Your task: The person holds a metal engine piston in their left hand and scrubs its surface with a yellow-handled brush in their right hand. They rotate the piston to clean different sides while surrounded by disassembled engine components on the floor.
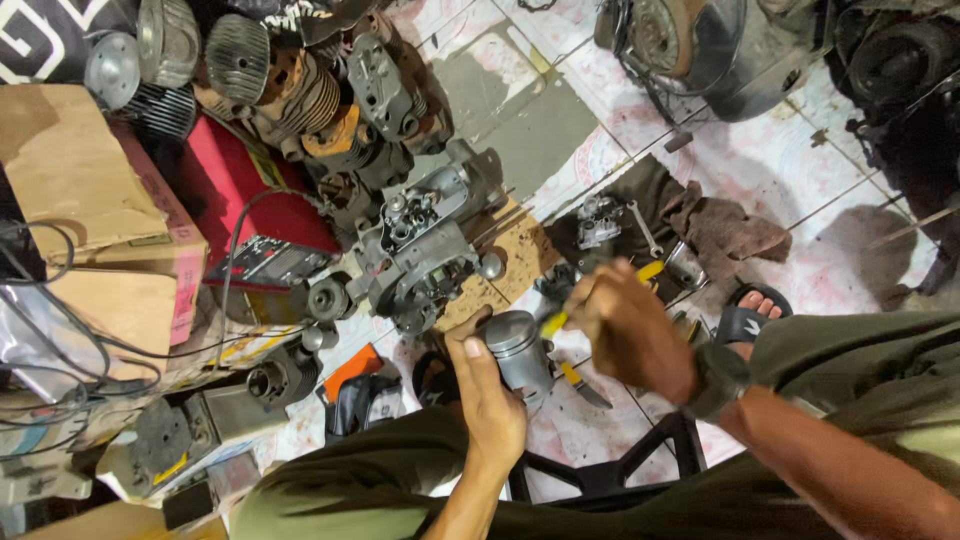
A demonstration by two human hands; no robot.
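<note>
My left hand [488,395] grips a grey metal piston [519,347] from below, holding it upright over my lap. My right hand [628,327], a dark watch on its wrist, is shut on a yellow-handled tool [553,322] whose tip rests against the piston's side near the top. Just beyond the piston, a grey engine block [420,250] lies on a piece of board [520,252] on the tiled floor.
Finned cylinders and engine parts [300,90] are heaped at the back left beside a red box [250,200]. Cardboard boxes [90,200] and black cables fill the left. A wrench [645,228] and brown rag [730,232] lie right. My sandalled foot [752,310] and a black stool [610,470] are below.
</note>
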